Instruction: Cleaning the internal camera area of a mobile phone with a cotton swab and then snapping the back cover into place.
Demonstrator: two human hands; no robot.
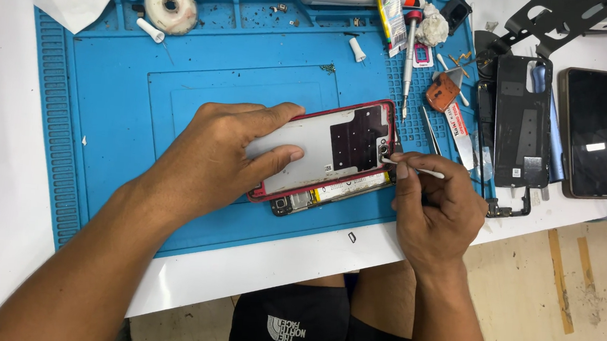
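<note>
Left hand (228,153) is pressing flat, fingers spread, on red-framed phone back (327,151) while right hand (435,208) fingers are pinching thin white tool (415,169) at camera corner, prob. prying; next needs gentle leverage.

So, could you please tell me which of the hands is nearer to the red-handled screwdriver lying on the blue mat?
The right hand: it sits just below the red-handled screwdriver, near its tip. The left hand lies farther off, pressing on the red-framed phone back.
</note>
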